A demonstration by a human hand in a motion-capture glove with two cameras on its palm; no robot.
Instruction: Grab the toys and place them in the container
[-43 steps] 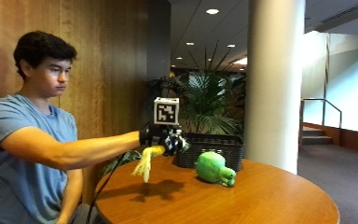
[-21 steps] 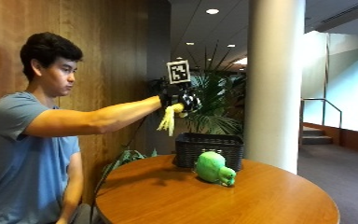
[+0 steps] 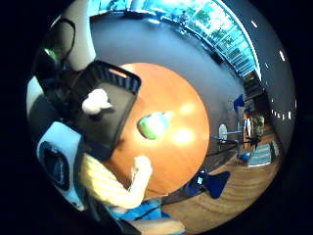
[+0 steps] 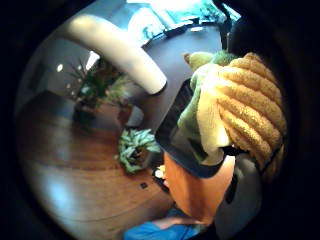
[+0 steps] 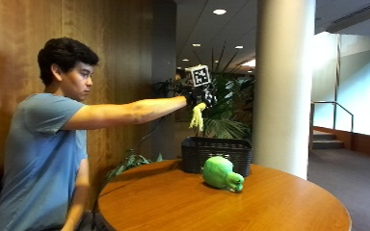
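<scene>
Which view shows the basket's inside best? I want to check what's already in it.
The little finger side palm view: it looks down into the black basket, showing a white toy inside. The outside view shows only its wall; the thumb side view shows it mostly hidden behind the yellow toy.

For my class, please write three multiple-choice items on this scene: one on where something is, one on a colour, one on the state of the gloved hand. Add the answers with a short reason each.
1. Where is the yellow plush toy?
A. lying on the table
B. hanging from the right hand above the black basket
C. on the floor

2. What colour is the toy on the round table, in front of the basket?
A. green
B. red
C. blue

3. What is the gloved right hand doing?
A. resting flat on the table
B. holding the yellow toy in the air
C. pushing the basket

Answers:
1 B, since the outside view shows it dangling over the black basket.
2 A, since the green plush toy sits beside the basket.
3 B, since the fingers grip the toy with the arm stretched out.
</scene>
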